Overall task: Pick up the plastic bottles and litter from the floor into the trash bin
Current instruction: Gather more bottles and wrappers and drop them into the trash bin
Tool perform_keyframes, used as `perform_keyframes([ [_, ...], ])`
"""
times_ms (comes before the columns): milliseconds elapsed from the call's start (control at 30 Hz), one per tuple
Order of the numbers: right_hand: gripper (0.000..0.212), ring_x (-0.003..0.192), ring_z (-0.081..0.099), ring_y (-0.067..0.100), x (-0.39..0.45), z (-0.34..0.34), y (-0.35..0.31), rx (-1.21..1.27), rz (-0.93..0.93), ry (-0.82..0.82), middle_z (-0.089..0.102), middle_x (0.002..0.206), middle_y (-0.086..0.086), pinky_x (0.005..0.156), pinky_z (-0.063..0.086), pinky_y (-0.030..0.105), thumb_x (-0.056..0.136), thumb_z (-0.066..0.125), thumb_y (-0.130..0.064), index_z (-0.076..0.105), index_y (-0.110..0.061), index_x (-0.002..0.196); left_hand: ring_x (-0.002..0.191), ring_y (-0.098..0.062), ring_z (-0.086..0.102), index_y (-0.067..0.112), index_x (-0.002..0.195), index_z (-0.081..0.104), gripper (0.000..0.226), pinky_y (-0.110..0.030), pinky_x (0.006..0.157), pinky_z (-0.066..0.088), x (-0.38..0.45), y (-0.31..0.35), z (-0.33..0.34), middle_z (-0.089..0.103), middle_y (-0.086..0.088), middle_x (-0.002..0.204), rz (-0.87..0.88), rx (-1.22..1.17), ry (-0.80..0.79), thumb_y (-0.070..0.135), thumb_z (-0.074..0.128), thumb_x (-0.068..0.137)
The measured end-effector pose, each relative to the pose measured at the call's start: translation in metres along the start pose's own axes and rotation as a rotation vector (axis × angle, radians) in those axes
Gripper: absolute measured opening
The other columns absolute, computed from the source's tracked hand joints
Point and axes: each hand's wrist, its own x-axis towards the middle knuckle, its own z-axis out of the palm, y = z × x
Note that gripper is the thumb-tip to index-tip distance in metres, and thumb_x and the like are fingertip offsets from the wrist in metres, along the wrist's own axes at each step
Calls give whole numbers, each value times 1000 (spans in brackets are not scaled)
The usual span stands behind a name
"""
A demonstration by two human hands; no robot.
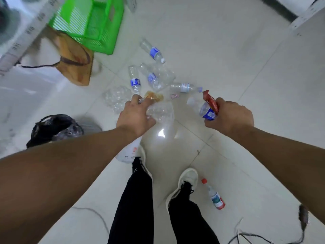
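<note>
My left hand [135,117] grips a crumpled clear plastic bottle [161,111], and a white bottle [129,152] hangs below the wrist, partly hidden by my arm. My right hand [230,117] holds a blue-labelled bottle [202,106] together with a red wrapper [211,102]. Several clear bottles [153,80] with blue labels lie on the tile floor just beyond both hands, beside a crushed clear one [117,97] and an orange-brown wrapper [153,96]. The trash bin [54,129], lined with a dark bag, stands to my left.
A red-capped bottle [215,198] lies by my right shoe [186,182]. A green plastic basket [91,22] and a brown bag [73,62] sit at the back left. Cables [263,238] trail on the floor at the lower right. A metal shelf frame [306,14] stands at the top right.
</note>
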Motion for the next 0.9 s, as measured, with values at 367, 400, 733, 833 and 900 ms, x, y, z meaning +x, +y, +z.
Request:
perform_keyframes([
  [367,45,64,60,24,-30,1,-199,-35,-231,-55,58,76,-6,59,42,32,66,69,-60,49,-30,93,123,-32,56,47,152,46,74,-47,95,55,-100,-152,-50,43,-5,140,-338,-244,94,45,66,81],
  [400,46,67,61,26,-34,6,-219,-43,-247,-62,59,77,-5,60,42,33,66,69,-61,49,-30,93,125,-32,56,48,152,46,73,-46,93,55,-109,-172,-51,43,-5,142,-366,-252,108,42,67,82],
  [733,54,71,67,21,-83,58,-439,47,-261,-188,67,78,-5,67,55,33,65,67,-75,59,-32,97,110,-35,61,40,145,45,66,-49,90,60,-190,-376,-76,43,-3,128,-616,-382,193,49,66,84],
  [833,65,84,70,26,-86,79,-500,129,-208,-271,70,89,-1,77,63,41,59,64,-79,63,-30,101,103,-36,61,44,142,38,66,-50,87,60,-183,-419,-72,41,-2,117,-633,-410,213,50,67,82],
  [900,67,80,66,20,-83,97,-535,172,-184,-306,69,89,-2,74,58,37,58,67,-79,63,-28,102,104,-36,61,44,142,36,67,-45,84,57,-170,-439,-63,39,-1,114,-636,-427,215,48,67,83],
])
